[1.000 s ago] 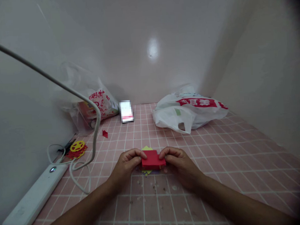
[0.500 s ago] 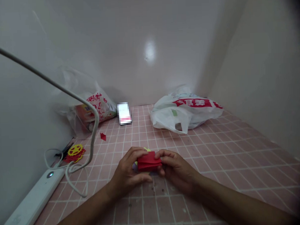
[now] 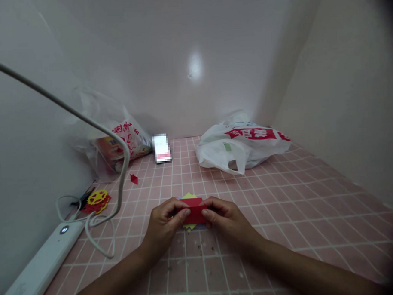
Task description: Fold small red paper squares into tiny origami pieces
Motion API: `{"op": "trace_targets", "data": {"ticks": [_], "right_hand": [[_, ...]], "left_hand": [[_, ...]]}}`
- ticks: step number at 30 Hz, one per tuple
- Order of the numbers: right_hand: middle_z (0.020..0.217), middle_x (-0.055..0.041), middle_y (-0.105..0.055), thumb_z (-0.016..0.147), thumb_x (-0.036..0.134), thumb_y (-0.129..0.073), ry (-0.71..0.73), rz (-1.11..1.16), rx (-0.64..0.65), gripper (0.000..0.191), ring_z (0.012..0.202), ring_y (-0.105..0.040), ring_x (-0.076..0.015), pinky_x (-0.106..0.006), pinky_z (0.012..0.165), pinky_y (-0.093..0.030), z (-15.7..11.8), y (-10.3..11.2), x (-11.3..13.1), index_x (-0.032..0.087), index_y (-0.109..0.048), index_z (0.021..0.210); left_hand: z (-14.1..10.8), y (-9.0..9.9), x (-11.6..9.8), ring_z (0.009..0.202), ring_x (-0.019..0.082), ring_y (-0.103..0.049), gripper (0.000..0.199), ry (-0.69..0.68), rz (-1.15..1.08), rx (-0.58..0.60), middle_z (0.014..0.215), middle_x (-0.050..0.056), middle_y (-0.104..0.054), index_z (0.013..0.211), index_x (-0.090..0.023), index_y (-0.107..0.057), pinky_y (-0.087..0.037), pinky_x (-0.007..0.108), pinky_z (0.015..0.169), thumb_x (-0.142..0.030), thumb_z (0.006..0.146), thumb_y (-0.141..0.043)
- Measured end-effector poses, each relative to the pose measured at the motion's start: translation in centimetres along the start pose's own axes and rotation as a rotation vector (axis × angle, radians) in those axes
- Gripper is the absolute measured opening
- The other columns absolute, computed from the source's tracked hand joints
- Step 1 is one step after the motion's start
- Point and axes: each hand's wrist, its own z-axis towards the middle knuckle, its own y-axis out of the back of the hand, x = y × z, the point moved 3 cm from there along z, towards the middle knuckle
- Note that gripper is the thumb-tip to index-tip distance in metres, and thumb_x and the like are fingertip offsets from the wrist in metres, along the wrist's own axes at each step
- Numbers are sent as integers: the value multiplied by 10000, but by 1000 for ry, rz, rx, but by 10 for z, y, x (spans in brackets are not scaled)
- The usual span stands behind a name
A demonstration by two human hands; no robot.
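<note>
A folded piece of red paper (image 3: 195,214) is stretched between my two hands, low in the middle of the head view. My left hand (image 3: 167,221) pinches its left end between thumb and fingers. At the right end, my right hand (image 3: 223,217) grips it the same way. Beneath the red paper, a stack of coloured paper (image 3: 189,195) lies on the pink checked tabletop, with yellow edges and bits of orange and purple showing. Most of that stack is hidden by the red paper and my hands.
White plastic bag (image 3: 222,155) at the back right; clear bag with packets (image 3: 132,141) at the back left. A lit phone (image 3: 162,148) leans between them. Left are a small red paper piece (image 3: 134,179), yellow and red cut-outs (image 3: 97,197), a white power bank (image 3: 42,267) and its cable (image 3: 123,180).
My left thumb has come up onto the front of the red paper, and my right thumb now presses its front too. The paper sits flatter and more of the yellow sheet below shows.
</note>
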Motion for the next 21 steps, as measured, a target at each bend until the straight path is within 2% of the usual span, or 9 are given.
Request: {"op": "trace_targets", "data": {"ticks": [4,10,16,21], "right_hand": [[706,0,-559,846,358,-639,52,-124,-28,192,598,-505,-131,-263,565,-398,-1,1,3,207,-693,740],[716,0,-567,861,304,-628,85,-170,-40,141,633,-519,-142,-265,591,-399,-1,2,0,226,-720,788],[695,-4,-557,860,342,-627,67,-203,-32,196,607,-507,-145,-271,572,-386,-1,4,-1,220,-716,735],[678,-1,-553,868,328,-616,82,-228,-38,181,621,-505,-150,-274,584,-372,-1,5,-2,224,-709,752]], "left_hand": [[-1,-3,3,684,155,-568,121,39,-61,35,717,14,-633,764,-174,-697,-444,235,636,-276,821,-667],[0,-4,4,723,163,-582,112,67,-90,39,752,21,-651,767,-172,-703,-451,242,670,-271,807,-673],[-1,-6,3,672,156,-564,144,116,-111,41,705,16,-636,734,-165,-684,-445,239,628,-295,795,-675],[-1,-6,2,696,159,-574,124,115,-127,39,732,18,-655,751,-164,-692,-451,245,655,-284,781,-685]]}}
